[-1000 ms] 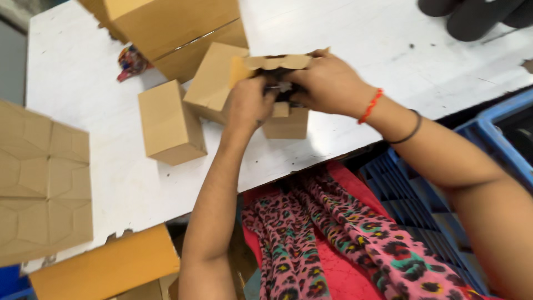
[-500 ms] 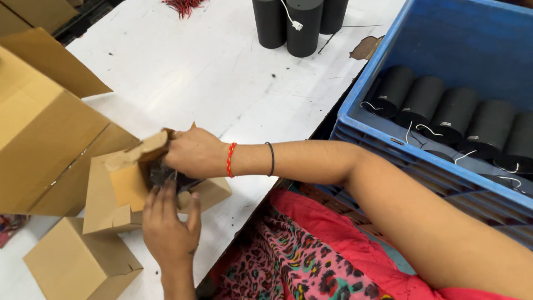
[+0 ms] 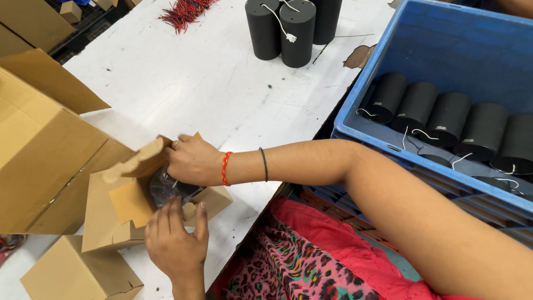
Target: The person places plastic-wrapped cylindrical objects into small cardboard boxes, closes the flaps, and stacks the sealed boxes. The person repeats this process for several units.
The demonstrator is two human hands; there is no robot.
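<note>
Small carton (image 3: 119, 214): brown cardboard, flaps open, lying at the near edge of the white table (image 3: 211, 94), just beside a large open carton (image 3: 39, 161) to its left. Contents: one dark cylinder in clear wrap (image 3: 166, 189), partly sunk into the mouth of the small carton, its top showing between the flaps. Right hand (image 3: 191, 161): fingers curled over the upper flap and pressing on the wrapped cylinder; red thread and black band at the wrist. Left hand (image 3: 175, 236): fingers spread against the near side of the small carton, steadying it, fingertips touching the wrap. Progress, as judged: insertion appears nearly done, the cylinder mostly inside; flaps not yet folded or closed, so seating and closing seem to remain. Further stock: a closed carton (image 3: 78, 275) at the near left, just beside the small carton; three bare black cylinders (image 3: 291, 30) with white leads, upright at the far side of the table; a row of like black cylinders (image 3: 449, 119) lying in a blue crate (image 3: 355, 125) at the right, unpacked. Bundle of red wires (image 3: 186, 11) at the far edge, well apart from the hands.
</note>
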